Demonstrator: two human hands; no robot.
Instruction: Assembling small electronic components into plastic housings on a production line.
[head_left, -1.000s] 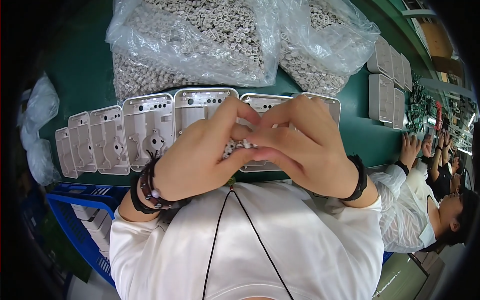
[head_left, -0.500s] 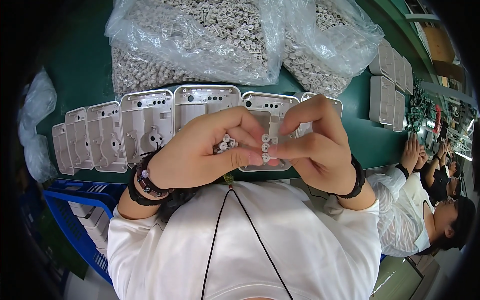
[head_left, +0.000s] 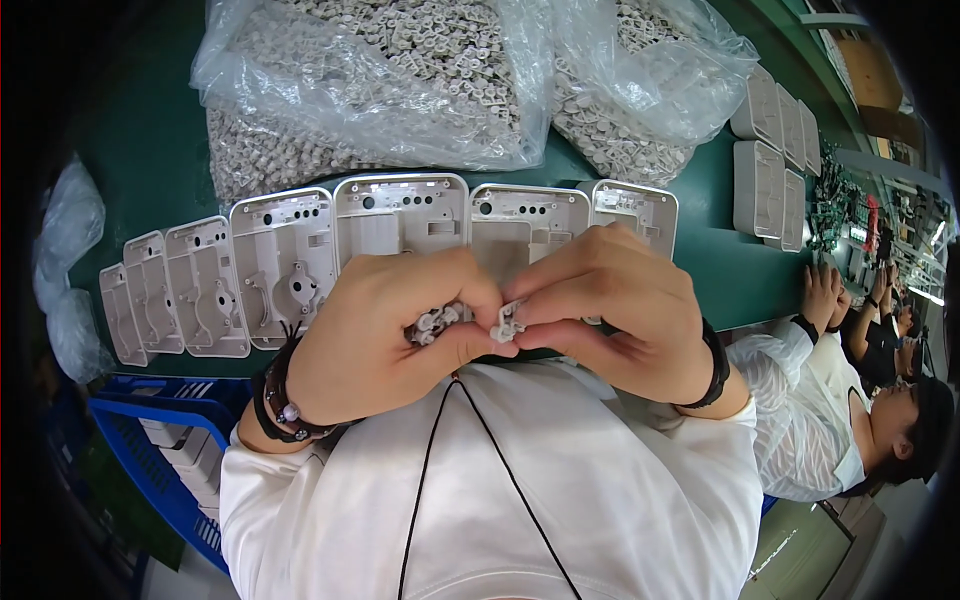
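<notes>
Both of my hands meet in front of my chest, over the near edge of the green table. Between the fingertips of my left hand (head_left: pixel 400 310) and my right hand (head_left: pixel 615 310) is a small white plastic part (head_left: pixel 507 322), pinched from both sides. More small white plastic parts (head_left: pixel 437 322) lie in the curled palm of my left hand. Just beyond my hands stands a row of light grey plastic housings, among them a large one (head_left: pixel 400 190) at the middle and another (head_left: pixel 530 203) to its right, partly covered by my right hand.
Large clear bags (head_left: pixel 370 90) full of small white parts lie at the back, another bag (head_left: pixel 640 110) beside them. Grey housings (head_left: pixel 760 190) are stacked at right, near circuit boards (head_left: pixel 830 200). A blue crate (head_left: pixel 165 440) sits lower left. Another person (head_left: pixel 810 420) works at right.
The small part was held upright with its rings showing; now it is turned and gripped closer between both hands' fingertips. My hands have come lower, with the right fingers drawn in.
</notes>
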